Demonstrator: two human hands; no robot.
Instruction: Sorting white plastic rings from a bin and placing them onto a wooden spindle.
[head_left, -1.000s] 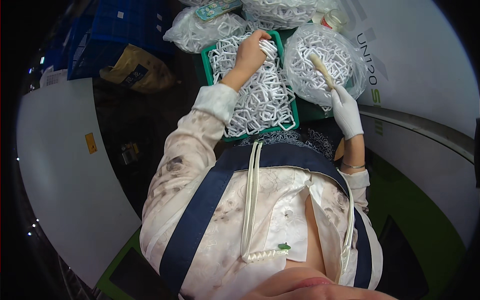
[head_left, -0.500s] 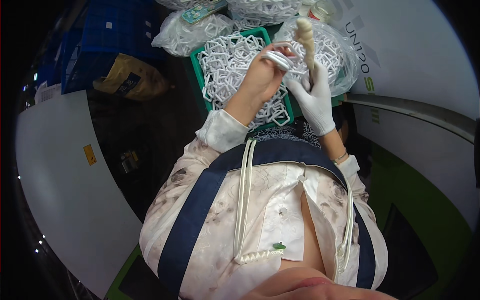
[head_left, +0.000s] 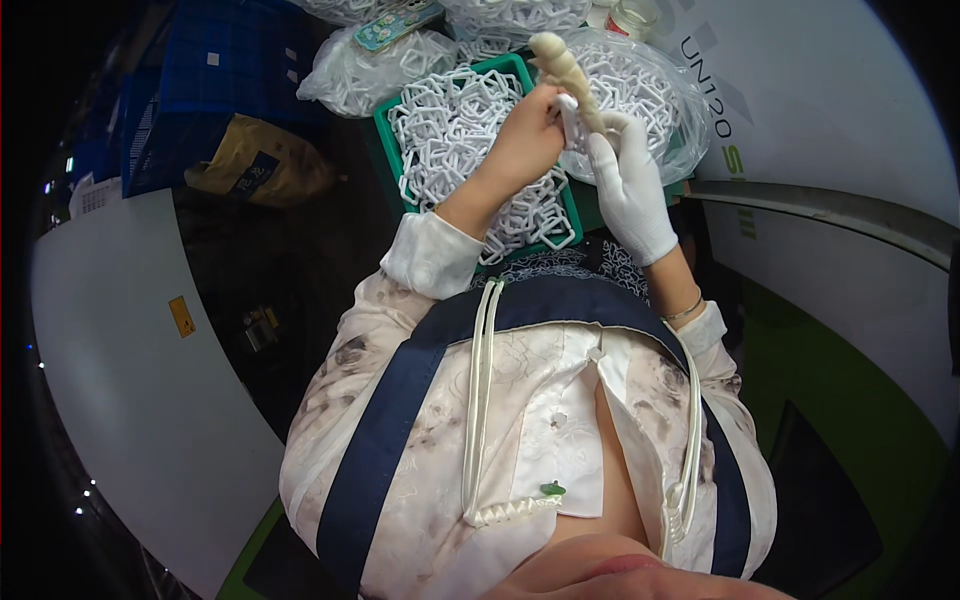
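Observation:
My bare left hand (head_left: 528, 138) is closed, with small white plastic frame-shaped parts (head_left: 572, 122) pinched at its fingertips. My right hand (head_left: 636, 195), in a white knit glove, is closed on a tool with a cream, ridged, wrapped-looking handle (head_left: 563, 68). The handle points up and away to the left, and the tool's lower end is hidden by the glove. Both hands meet at the white parts, above the right edge of a green crate (head_left: 574, 215). Heaped in that crate are many white angular links (head_left: 450, 130). Some of the held parts are covered by my fingers.
To the right of the crate stands an open clear plastic bag (head_left: 690, 130) of similar white parts. More filled bags (head_left: 345, 75) lie behind, one under a patterned flat packet (head_left: 398, 25). A glass jar (head_left: 632, 18), blue crates (head_left: 225, 80) and a brown sack (head_left: 260, 160) are farther off.
My right hand has tilted the tool's handle to the left, and its gloved fingers have come up against the white parts. My left hand has turned and closed more tightly round them.

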